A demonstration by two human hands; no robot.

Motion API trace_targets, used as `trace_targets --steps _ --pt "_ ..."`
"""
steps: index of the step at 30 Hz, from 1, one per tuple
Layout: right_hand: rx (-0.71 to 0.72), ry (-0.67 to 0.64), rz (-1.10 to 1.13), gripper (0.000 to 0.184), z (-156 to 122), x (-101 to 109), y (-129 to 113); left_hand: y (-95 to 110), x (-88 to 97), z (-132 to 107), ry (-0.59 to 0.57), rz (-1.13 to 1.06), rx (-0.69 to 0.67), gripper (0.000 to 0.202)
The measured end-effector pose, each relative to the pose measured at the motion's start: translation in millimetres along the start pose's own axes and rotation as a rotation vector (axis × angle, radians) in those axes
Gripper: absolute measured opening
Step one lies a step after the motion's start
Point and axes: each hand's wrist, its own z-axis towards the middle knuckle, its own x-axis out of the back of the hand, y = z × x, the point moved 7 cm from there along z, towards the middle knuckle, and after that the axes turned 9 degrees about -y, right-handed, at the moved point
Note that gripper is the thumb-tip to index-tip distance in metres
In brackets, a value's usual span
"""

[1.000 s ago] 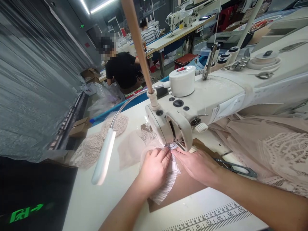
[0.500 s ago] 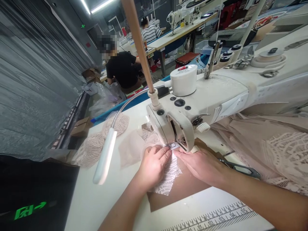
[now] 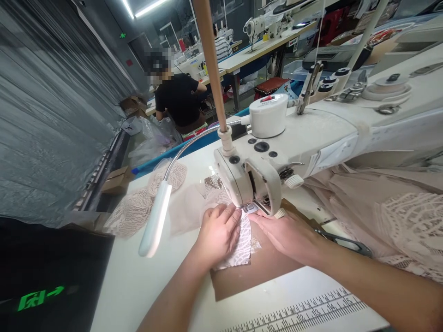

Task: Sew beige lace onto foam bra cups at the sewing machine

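A strip of pale lace fabric (image 3: 243, 246) lies under the presser foot of a white sewing machine (image 3: 237, 177). My left hand (image 3: 219, 230) rests on the lace's left side, fingers stretched flat, tips close to the presser foot (image 3: 249, 208). On the other side, my right hand (image 3: 285, 235) lies low with its fingers extended, the fingertips at the lace's right edge by the foot; its thumb is hidden. Beneath the lace is a brown sheet (image 3: 263, 276). The needle cannot be made out behind the machine head.
Lace pieces (image 3: 129, 212) and sheer fabric (image 3: 185, 212) lie left of the machine. A lamp (image 3: 155, 221) on a bent neck hangs over the table. Black-handled scissors (image 3: 346, 242) lie beyond my right wrist, beside piled fabric (image 3: 411, 221). A printed ruler (image 3: 301, 316) runs along the front. A person (image 3: 178, 97) sits ahead.
The lace has gone farther under the foot and turned slightly, its near corner now closer to the machine. My left hand has shifted a little left. The camera view has moved slightly.
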Motion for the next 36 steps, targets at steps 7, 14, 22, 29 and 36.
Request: trace_targets --steps 7,14,22,29,36 --pt "0.131 -0.034 -0.011 0.033 -3 1 -8 9 0.3 -6 0.068 -0.031 -0.165 0.034" --pt "0.103 -0.050 -0.051 0.030 -2 -1 -8 15 -0.9 -4 0.071 -0.032 -0.200 0.032" --pt "-0.013 -0.050 -0.098 0.038 0 -4 -2 15 2.5 1 0.016 -0.041 -0.126 0.035" --pt "0.124 0.013 -0.033 0.030 -8 1 -9 12 3.1 -3 0.043 -0.106 -0.156 0.036" --pt "0.200 -0.074 0.009 0.024 -12 -3 -15 15 1.3 -2 0.014 -0.101 -0.122 0.036"
